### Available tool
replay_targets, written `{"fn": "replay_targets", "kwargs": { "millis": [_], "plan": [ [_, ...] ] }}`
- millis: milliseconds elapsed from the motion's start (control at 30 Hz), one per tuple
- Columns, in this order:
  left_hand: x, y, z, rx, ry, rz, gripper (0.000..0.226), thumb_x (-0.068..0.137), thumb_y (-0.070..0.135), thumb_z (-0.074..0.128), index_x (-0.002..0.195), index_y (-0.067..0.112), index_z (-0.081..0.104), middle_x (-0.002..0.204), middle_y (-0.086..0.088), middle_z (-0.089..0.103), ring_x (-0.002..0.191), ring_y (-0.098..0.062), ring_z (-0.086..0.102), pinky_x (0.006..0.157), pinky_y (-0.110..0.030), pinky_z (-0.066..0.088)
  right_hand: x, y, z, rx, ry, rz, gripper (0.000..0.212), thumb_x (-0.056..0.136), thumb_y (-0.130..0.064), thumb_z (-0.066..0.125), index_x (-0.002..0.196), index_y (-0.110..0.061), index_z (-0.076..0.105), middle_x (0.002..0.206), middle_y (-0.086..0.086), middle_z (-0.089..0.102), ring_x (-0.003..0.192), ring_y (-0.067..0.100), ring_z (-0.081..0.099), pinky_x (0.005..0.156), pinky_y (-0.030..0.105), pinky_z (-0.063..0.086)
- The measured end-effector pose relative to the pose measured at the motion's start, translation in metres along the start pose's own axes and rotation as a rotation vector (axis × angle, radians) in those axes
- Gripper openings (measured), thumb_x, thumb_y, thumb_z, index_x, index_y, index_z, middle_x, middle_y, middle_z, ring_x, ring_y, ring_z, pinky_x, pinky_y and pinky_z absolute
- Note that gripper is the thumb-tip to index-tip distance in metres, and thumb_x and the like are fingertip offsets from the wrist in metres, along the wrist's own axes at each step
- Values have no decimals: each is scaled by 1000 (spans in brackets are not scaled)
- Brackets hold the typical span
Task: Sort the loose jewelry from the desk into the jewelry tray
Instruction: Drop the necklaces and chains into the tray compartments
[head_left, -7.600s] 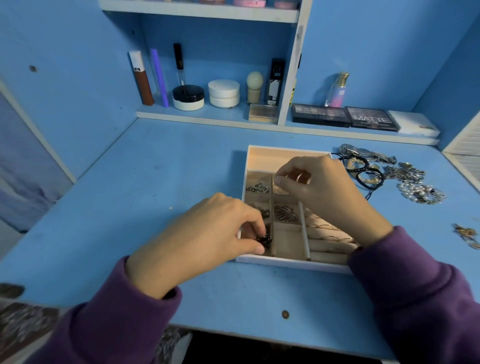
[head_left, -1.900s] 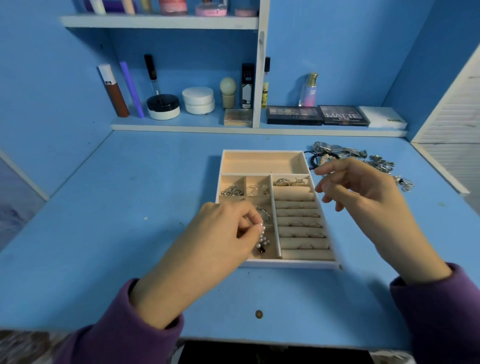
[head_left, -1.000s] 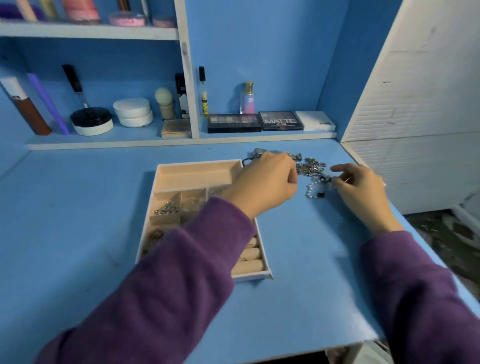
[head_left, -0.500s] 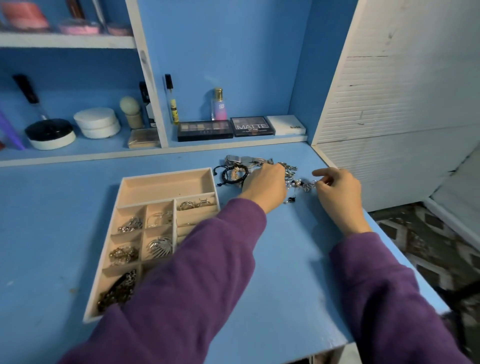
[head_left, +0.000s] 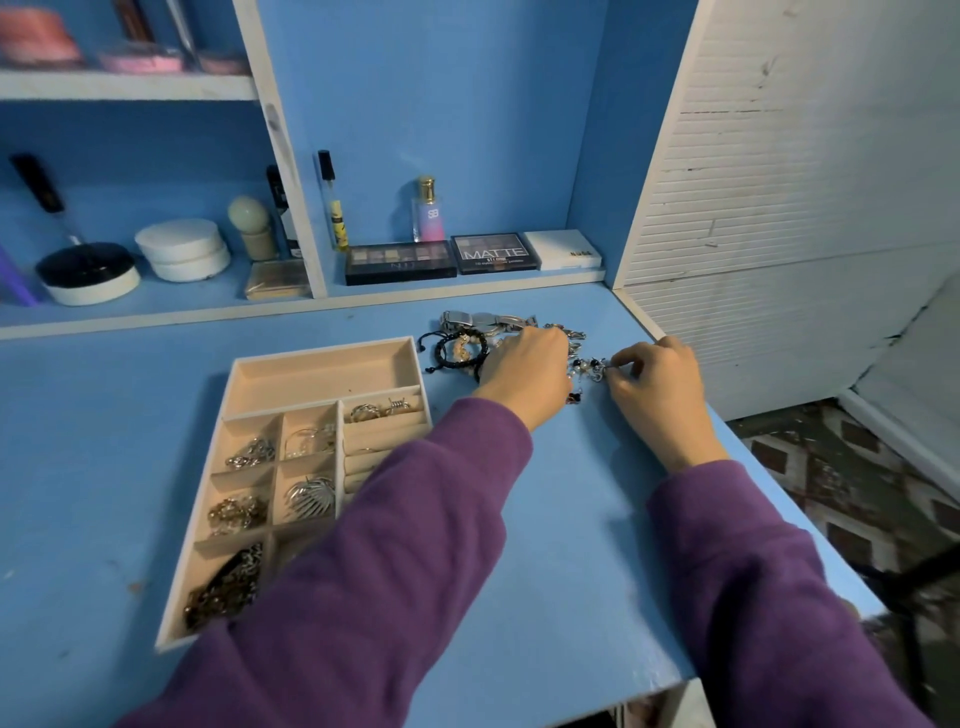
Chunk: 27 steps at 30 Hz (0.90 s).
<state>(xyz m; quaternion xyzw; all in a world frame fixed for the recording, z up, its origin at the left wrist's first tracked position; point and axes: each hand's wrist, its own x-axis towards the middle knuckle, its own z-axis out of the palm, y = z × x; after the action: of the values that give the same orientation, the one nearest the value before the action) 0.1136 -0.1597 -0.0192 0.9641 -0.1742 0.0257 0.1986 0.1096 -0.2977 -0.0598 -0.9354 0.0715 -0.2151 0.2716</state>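
The beige jewelry tray (head_left: 322, 379) lies left of centre on the blue desk, with chains, rings and a leaf-shaped piece in its small compartments. Behind and to its right lies the loose jewelry: black cord bracelets (head_left: 460, 351), a silver watch (head_left: 478, 319) and a beaded bracelet (head_left: 587, 366). My left hand (head_left: 524, 374) reaches across onto this pile with its fingers curled down over the near end of the beaded bracelet. My right hand (head_left: 654, 384) pinches the bracelet's other end. My left sleeve hides the tray's lower right part.
Eyeshadow palettes (head_left: 400, 262), a perfume bottle (head_left: 430, 213) and round jars (head_left: 182, 249) stand on the low shelf at the back. A white slatted panel (head_left: 779, 182) closes the right side. The desk's right edge (head_left: 779, 519) runs close to my right arm.
My left hand left the tray and crossed to the loose pile beside my right hand. The view swung right. Over the last half second both hands have stayed on the beaded bracelet.
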Motion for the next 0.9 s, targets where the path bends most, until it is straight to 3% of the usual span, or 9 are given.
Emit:
{"fn": "replay_targets", "kwargs": {
  "millis": [67, 167, 300, 367, 467, 600, 767, 900],
  "plan": [
    [0, -1, 2, 14, -16, -11, 17, 87, 7, 56, 70, 8, 54, 73, -9, 60, 82, -32, 63, 70, -39, 50, 1, 0, 0, 27, -3, 10, 15, 78, -4, 57, 85, -2, 69, 89, 24, 59, 96, 36, 49, 80, 37, 39],
    [0, -3, 0, 7, -63, -39, 17, 85, -1, 53, 70, 6, 56, 84, -13, 67, 81, -30, 64, 70, -40, 52, 1, 0, 0, 49, -6, 19, 10, 79, -5, 60, 81, -1, 69, 87, 23, 60, 94, 33, 50, 75, 28, 32],
    [0, -9, -1, 39, -94, -14, 39, 85, -5, 47, 51, 11, 35, 82, -12, 65, 84, -30, 64, 60, -36, 44, -1, -5, -4, 139, 35, 18, 8, 82, -9, 61, 81, -4, 67, 79, 11, 58, 80, 25, 50, 70, 27, 31],
    [-1, -12, -4, 22, -98, -18, 35, 88, 1, 47, 55, 10, 40, 90, -12, 66, 85, -29, 63, 64, -38, 47, -3, -9, -7, 240, 68, 39, 8, 83, -13, 61, 80, -7, 65, 71, 6, 57, 70, 20, 50, 66, 26, 34],
    [-6, -10, -16, -79, -73, -22, 17, 92, 10, 47, 83, 5, 60, 95, -6, 66, 83, -23, 61, 70, -36, 47, -3, -13, -11, 422, 94, 88, 7, 83, -16, 62, 79, -10, 63, 65, 0, 55, 57, 7, 47, 54, 13, 35],
    [-16, -8, -41, -217, 9, -22, 12, 93, 17, 46, 93, 13, 57, 95, -2, 63, 85, -18, 54, 68, -28, 37, -3, -16, -13, 565, 118, 117, 7, 82, -16, 63, 80, -10, 65, 70, -4, 61, 55, -6, 49, 56, 7, 38],
    [-35, -9, -71, -362, 96, -35, 9, 93, 19, 46, 90, 18, 54, 85, 1, 63, 85, -18, 61, 68, -31, 47, -7, -23, -15, 736, 68, 102, 10, 82, -15, 62, 76, -22, 61, 75, -3, 63, 74, 12, 57, 72, 32, 47],
    [-55, -16, -95, -443, 171, -12, 7, 93, 20, 47, 92, 17, 54, 90, -2, 69, 82, -16, 65, 72, -36, 55, -12, -39, -20, 893, 4, 85, 11, 84, -9, 62, 78, -18, 61, 78, 1, 65, 74, 16, 59, 67, 26, 47]
  ]
}}
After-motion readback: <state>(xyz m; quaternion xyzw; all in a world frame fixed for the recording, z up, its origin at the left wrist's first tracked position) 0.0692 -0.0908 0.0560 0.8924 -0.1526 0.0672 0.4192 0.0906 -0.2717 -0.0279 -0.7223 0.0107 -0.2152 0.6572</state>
